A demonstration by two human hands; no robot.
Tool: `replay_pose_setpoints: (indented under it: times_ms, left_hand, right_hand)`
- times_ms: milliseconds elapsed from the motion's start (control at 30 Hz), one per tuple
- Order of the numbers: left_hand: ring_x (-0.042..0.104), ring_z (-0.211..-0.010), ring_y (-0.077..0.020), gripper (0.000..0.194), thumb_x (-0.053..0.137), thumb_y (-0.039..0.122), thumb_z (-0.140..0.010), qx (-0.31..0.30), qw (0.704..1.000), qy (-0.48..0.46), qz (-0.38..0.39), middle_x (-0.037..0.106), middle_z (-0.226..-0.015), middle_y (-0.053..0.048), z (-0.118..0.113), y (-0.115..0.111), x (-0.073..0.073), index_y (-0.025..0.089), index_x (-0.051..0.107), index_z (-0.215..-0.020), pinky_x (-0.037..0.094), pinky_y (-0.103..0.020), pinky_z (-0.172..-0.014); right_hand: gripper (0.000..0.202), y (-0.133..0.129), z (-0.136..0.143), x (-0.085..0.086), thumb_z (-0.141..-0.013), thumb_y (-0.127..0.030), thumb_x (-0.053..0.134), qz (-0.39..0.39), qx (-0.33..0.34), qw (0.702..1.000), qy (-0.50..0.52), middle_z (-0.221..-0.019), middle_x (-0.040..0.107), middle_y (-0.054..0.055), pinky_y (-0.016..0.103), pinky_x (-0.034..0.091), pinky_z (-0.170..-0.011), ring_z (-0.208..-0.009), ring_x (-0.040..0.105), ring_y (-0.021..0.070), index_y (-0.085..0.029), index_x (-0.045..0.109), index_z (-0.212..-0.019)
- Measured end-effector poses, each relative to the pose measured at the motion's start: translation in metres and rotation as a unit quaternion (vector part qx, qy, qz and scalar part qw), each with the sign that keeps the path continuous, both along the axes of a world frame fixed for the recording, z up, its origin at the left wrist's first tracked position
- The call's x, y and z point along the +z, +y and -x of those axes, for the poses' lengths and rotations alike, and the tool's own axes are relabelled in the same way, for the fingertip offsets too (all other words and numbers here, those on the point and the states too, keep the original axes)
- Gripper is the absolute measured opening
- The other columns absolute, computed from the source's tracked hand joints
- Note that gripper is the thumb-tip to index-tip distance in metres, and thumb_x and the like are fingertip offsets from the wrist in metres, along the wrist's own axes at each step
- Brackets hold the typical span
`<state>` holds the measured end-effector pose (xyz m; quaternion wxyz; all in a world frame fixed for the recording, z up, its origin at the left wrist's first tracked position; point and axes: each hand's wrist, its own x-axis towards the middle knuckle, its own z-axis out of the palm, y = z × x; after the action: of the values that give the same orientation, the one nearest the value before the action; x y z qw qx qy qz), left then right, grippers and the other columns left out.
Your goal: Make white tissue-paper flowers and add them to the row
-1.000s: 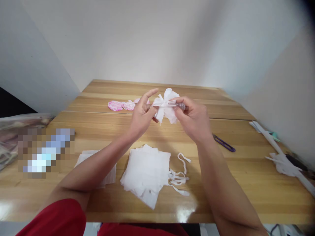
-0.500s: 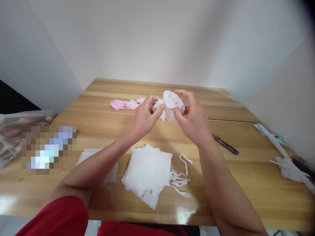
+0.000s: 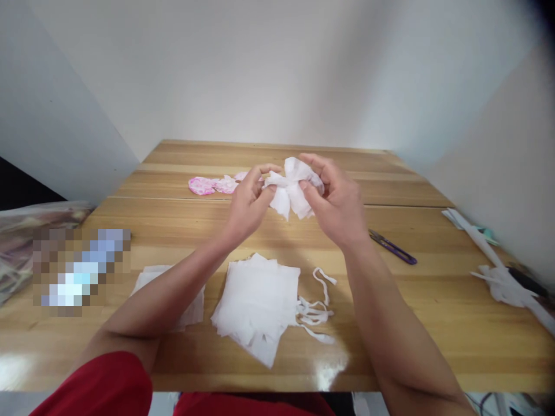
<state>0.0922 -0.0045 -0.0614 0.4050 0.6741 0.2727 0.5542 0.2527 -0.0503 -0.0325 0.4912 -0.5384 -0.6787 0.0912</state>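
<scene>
Above the middle of the table, both hands hold a white tissue-paper flower (image 3: 293, 188) with crumpled, fanned-out layers. My left hand (image 3: 250, 199) pinches its left edge between thumb and fingers. My right hand (image 3: 336, 199) grips the right side, thumb in front near the gathered centre and fingers curled behind. Below the hands lies a fanned stack of square white tissue sheets (image 3: 258, 306). Several thin white tissue strips (image 3: 316, 312) lie beside its right edge. Another pile of white sheets (image 3: 150, 278) is partly hidden under my left forearm.
Pink-and-white paper flowers (image 3: 202, 185) lie behind my left hand. Purple-handled thread snips (image 3: 393, 248) rest right of my right wrist. White strips and a crumpled bundle (image 3: 505, 283) lie at the right edge. A plastic bag (image 3: 26, 237) and a blurred-out object (image 3: 82, 268) are at left.
The tissue flower's left side is spread wider, as my left hand has drawn a little to the left. The whole view has shifted slightly.
</scene>
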Motion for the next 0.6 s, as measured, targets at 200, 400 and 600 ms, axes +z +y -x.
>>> replay_pose_setpoints:
  times_ms: [200, 400, 600]
  left_hand:
    - [0.058, -0.062, -0.0101, 0.027, 0.05, 0.037, -0.092, -0.021, 0.999, 0.011, 0.043, 0.06, -0.074, 0.001, 0.009, 0.003, 0.011, 0.021, 0.054, -0.114, 0.05, -0.021, -0.057]
    - [0.059, -0.056, -0.0097, 0.041, 0.041, 0.054, -0.094, 0.014, 0.995, 0.085, 0.043, 0.058, -0.064, 0.001, 0.029, 0.002, 0.011, 0.017, 0.058, -0.089, 0.048, -0.02, -0.054]
    - [0.057, -0.056, -0.0098, 0.046, 0.05, 0.054, -0.088, 0.007, 0.985, 0.169, 0.027, 0.054, -0.059, 0.001, 0.034, 0.003, -0.009, 0.016, 0.05, -0.063, 0.047, -0.02, -0.056]
  right_hand:
    - [0.037, 0.003, -0.002, -0.002, -0.088, -0.027, 0.055, -0.005, 0.009, 1.0, 0.014, -0.109, 0.072, 0.003, 0.034, 0.054, -0.072, -0.088, 0.068, 0.021, -0.031, 0.061, -0.124]
    - [0.036, 0.001, 0.002, -0.001, -0.088, -0.021, 0.052, -0.033, 0.02, 0.998, -0.054, -0.119, 0.07, 0.004, 0.038, 0.052, -0.089, -0.103, 0.066, 0.0223, -0.027, 0.063, -0.122]
    - [0.037, 0.001, 0.008, -0.004, -0.09, -0.018, 0.049, -0.037, 0.039, 0.992, -0.118, -0.121, 0.07, 0.004, 0.038, 0.05, -0.094, -0.109, 0.066, 0.0217, -0.025, 0.063, -0.123]
